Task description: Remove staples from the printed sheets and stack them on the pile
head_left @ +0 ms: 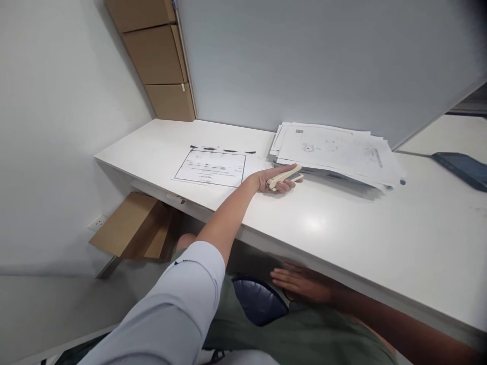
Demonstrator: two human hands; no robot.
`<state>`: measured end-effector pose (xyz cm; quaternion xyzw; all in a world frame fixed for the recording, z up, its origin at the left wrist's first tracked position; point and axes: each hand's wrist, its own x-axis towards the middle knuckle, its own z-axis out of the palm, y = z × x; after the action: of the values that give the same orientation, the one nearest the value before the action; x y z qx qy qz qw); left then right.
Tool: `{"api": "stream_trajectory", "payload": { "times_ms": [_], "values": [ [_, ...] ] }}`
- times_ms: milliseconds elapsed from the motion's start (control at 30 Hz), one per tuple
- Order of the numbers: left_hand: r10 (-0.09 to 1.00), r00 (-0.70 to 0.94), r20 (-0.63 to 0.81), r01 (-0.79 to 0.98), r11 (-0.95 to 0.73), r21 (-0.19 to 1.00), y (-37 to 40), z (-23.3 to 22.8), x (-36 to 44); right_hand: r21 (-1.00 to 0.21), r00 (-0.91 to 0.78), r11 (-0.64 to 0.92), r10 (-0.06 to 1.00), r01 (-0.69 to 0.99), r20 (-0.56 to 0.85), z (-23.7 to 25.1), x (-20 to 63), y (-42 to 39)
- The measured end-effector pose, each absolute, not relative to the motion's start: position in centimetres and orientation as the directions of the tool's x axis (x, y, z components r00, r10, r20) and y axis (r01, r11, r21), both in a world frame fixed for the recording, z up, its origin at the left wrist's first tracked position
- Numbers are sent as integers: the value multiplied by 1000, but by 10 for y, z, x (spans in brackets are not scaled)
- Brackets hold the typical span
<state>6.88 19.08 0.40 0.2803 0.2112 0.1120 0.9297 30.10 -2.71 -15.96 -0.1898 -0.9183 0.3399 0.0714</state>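
Note:
My left hand [279,181] reaches over the white desk with its fingers wrapped round a cream-coloured stapler [284,176]. The stapler is tilted, its far end pointing toward a thick stack of printed sheets [327,147] just beyond the hand. To the left of that hand lies a flat printed sheet with a black frame [213,167]; my forearm passes close to its right edge. Below the desk's front edge, over my lap, my right hand [300,284] lies in shadow with its fingers stretched out and nothing seen in them. A dark blue shiny padded item [261,300] is beside it.
Brown cardboard boxes [167,56] are stacked against the grey partition [304,56] at the back left. An open cardboard box [129,225] stands under the desk's left end. A dark phone-like device [462,170] lies at the far right of the desk [361,228].

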Motion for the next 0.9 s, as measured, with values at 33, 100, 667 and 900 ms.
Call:
{"api": "stream_trajectory", "payload": {
  "times_ms": [33,100,667,900],
  "values": [
    [320,891,-322,-95,825,557,191,3,70,-646,-976,749,217,146,31,-143,274,-31],
    [334,886,-322,-110,825,555,188,3,74,-502,-966,844,-69,-188,247,-103,223,-36],
    [838,373,-398,-386,530,755,172,77,-138,-16,-934,995,95,96,345,18,170,161],
    [770,424,-476,-399,631,665,143,39,-133,-145,-810,849,529,509,253,-20,125,221]
  ]
}}
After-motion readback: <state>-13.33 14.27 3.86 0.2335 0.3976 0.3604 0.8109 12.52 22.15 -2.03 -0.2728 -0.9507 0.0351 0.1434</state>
